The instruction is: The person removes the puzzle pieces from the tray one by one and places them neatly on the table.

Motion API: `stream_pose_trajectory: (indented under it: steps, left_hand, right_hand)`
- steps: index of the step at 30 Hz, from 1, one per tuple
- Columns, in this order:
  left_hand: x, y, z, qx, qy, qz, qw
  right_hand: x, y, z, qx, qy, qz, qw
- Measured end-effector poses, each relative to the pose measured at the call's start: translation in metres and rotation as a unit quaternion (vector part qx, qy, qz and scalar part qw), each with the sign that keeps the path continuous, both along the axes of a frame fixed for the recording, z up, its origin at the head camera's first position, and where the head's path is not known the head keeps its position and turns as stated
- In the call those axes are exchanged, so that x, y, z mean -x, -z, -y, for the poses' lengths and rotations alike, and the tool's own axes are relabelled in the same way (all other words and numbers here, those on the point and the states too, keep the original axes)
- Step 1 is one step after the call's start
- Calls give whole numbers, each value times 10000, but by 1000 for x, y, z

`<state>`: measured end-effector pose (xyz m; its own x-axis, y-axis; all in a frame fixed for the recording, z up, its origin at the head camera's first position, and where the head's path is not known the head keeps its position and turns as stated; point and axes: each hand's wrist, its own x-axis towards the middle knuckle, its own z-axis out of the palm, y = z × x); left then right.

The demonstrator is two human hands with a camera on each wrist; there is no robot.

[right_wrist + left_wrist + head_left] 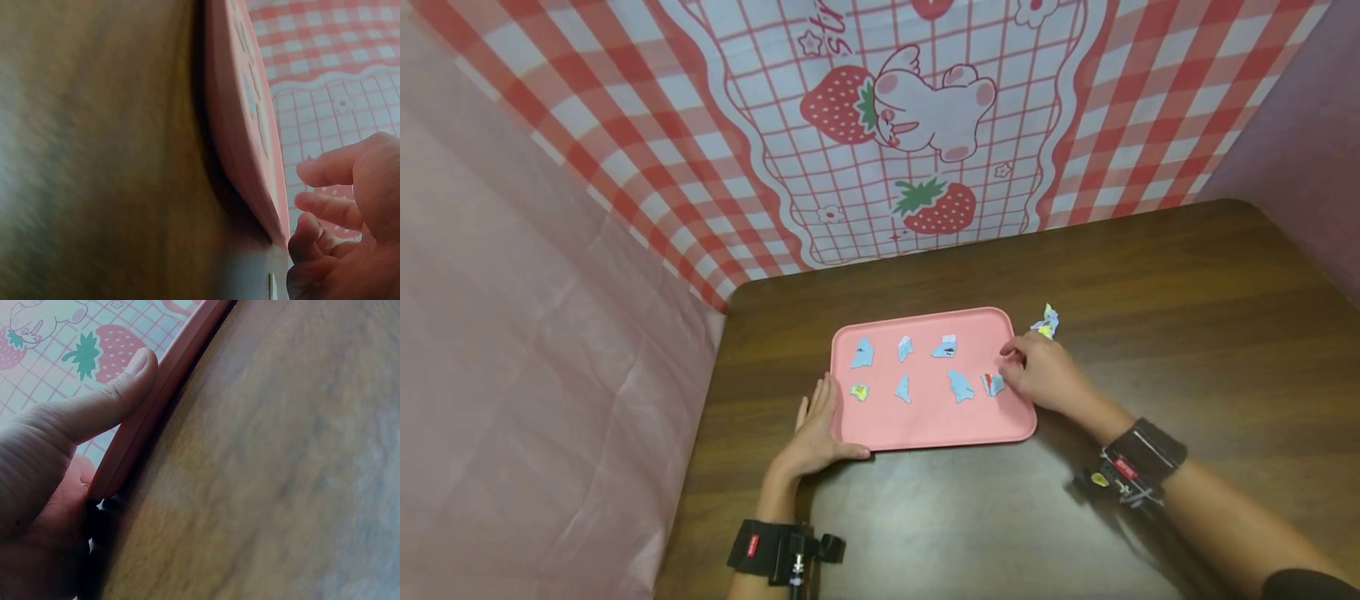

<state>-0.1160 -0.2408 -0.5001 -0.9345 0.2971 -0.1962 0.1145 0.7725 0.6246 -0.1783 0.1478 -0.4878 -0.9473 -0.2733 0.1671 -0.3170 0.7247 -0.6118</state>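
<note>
A pink tray (925,425) lies on the wooden table, with several small torn paper pieces in two rows on it, mostly light blue. One piece is yellow-green (859,392), and another light blue piece with a red patch (992,384) lies at the front right. My left hand (816,437) rests against the tray's front left corner, fingers straight along the left side and thumb at the front rim. Over the tray's right side is my right hand (1047,372), its fingers loosely bent and apart; the right wrist view shows nothing between thumb and fingers.
Crumpled blue and yellow paper scraps (1047,322) lie on the table just beyond my right hand. A small yellow scrap (1100,479) is near the right wrist strap. A red-checked strawberry cloth (925,192) hangs behind the table (1187,333), and a pink curtain (550,333) borders the left.
</note>
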Motion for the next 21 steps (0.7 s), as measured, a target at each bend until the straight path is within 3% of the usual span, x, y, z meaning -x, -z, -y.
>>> stream_pose_trajectory:
  steps: [6,21]
  left_hand:
    - [-1,-1,0,26,-2,22,10000]
    - [0,0,0,25,8,26,10000]
  right_hand:
    - [-10,3,8,-373,-133,-256,9989]
    - [-18,8,13,-862,-122,-83,9962]
